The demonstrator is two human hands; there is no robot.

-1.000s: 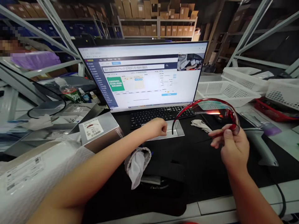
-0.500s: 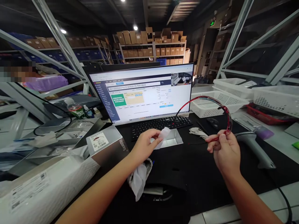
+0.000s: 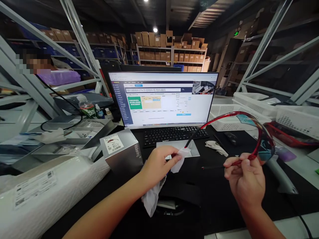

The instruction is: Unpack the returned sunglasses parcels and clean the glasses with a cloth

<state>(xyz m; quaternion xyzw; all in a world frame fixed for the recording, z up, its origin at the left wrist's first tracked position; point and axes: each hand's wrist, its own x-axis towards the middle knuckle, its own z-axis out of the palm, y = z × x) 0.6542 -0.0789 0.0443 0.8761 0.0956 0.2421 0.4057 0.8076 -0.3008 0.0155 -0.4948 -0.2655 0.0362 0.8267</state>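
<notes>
My right hand (image 3: 245, 181) is closed on one temple arm of a pair of red wraparound glasses (image 3: 249, 131), held up above the black mat (image 3: 214, 186). The other temple arm points down-left toward my left hand (image 3: 159, 162). That hand pinches a small white wipe (image 3: 179, 158) just in front of a shallow silver tray (image 3: 194, 150). A grey cloth pouch (image 3: 152, 196) lies under my left wrist. A silver product box (image 3: 123, 152) with a label showing glasses stands to the left.
A monitor (image 3: 163, 98) and black keyboard (image 3: 175, 134) stand behind the tray. White baskets (image 3: 231, 118) and a handheld scanner (image 3: 280, 172) sit at right. A long white wrapped package (image 3: 45, 189) lies at left, with a bottle (image 3: 87, 108) and trays behind. Another person sits far left.
My left hand reached into the silver tray, came out pinching a white wipe and drew it nearer. The glasses in my right hand turned, lens now to the right.
</notes>
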